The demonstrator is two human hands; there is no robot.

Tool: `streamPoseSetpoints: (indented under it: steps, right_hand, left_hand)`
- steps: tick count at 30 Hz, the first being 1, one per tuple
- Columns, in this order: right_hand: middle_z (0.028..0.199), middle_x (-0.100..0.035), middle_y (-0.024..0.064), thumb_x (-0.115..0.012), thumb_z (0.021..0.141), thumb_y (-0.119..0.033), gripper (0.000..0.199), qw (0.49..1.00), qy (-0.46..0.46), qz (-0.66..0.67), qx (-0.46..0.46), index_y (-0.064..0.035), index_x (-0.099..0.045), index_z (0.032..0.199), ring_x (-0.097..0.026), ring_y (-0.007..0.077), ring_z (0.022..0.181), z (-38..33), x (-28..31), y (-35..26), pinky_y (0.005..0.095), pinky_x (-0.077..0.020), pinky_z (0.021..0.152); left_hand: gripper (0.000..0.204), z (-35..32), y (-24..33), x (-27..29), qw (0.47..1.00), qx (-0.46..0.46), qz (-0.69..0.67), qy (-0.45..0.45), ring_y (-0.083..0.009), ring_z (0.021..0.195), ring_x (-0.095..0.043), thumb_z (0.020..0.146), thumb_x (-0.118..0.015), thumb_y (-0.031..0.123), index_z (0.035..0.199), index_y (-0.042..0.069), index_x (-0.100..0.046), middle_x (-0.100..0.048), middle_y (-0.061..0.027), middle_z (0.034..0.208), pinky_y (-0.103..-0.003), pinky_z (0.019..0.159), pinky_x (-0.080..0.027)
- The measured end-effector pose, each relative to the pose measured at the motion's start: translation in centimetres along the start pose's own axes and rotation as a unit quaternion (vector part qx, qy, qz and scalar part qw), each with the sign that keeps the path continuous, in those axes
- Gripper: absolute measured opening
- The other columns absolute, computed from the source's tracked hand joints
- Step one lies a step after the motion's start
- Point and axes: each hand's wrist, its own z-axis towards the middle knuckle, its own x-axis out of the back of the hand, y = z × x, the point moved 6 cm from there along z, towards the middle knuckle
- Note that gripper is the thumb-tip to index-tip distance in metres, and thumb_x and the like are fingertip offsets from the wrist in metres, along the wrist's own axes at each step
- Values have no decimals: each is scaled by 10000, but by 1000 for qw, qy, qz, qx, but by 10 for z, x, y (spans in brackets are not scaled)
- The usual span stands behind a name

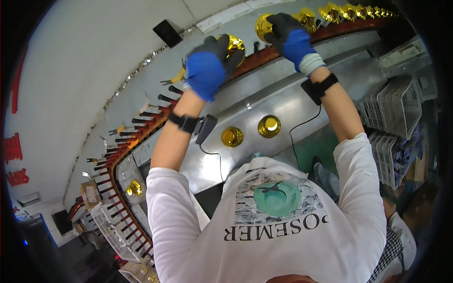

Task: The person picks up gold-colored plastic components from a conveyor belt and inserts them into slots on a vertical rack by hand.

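Observation:
Both my hands wear blue gloves with black palms and fingers and reach out to the far conveyor line. My left hand [207,66] is closed round a shiny gold cup-shaped piece [237,46], its fingers partly hiding it. Slightly farther right, my right hand [290,40] grips another gold cup-shaped piece [262,28] by its side. On the metal bench between my arms stand two more gold pieces, a darker one [232,137] and a brighter one [269,126].
A curved conveyor [113,174] with upright black pegs runs round the left and far side. Gold pieces [351,12] line its far right. Another gold piece [135,187] sits at left. White plastic crates [391,106] stand at right, near another person [401,240].

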Motion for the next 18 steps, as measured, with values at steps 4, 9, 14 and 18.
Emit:
streamPoseSetpoints:
  steps: [4, 9, 14, 18]
  right_hand:
    - [1084, -706, 141, -825, 833, -305, 550, 993, -44, 107, -1, -116, -668, 1325, -696, 373, 963, -86, 8, -51, 497, -563, 862]
    - [1142, -712, 161, -814, 834, -349, 668, 921, -368, 104, -73, -112, -596, 1419, -706, 367, 1015, -232, -58, -101, 505, -561, 870]
    - [1177, -722, 129, -807, 824, -340, 699, 880, -462, 24, -105, -131, -575, 1450, -715, 341, 1054, -287, -98, -93, 475, -569, 911]
    - [1348, -649, 184, -812, 815, -433, 818, 888, -444, 38, -115, -146, -527, 1527, -666, 380, 1188, -282, -77, -87, 510, -539, 1006]
  left_hand:
    - [476, -87, 16, 13, 997, 21, -14, -74, -380, 796, -728, 895, -797, 410, 1248, 99, -721, -730, -194, 978, -478, 679, -573]
    - [533, -252, -24, -99, 962, 98, -38, -252, -422, 832, -717, 870, -789, 412, 1298, 117, -668, -702, -198, 978, -516, 720, -570]
    - [633, -286, -17, -175, 914, 131, 64, -378, -412, 814, -725, 855, -787, 458, 1360, 129, -592, -708, -191, 1001, -554, 691, -560]
    - [725, -250, 5, -135, 923, 103, 54, -366, -376, 981, -715, 854, -781, 518, 1394, 91, -554, -670, -201, 1250, -554, 739, -561]
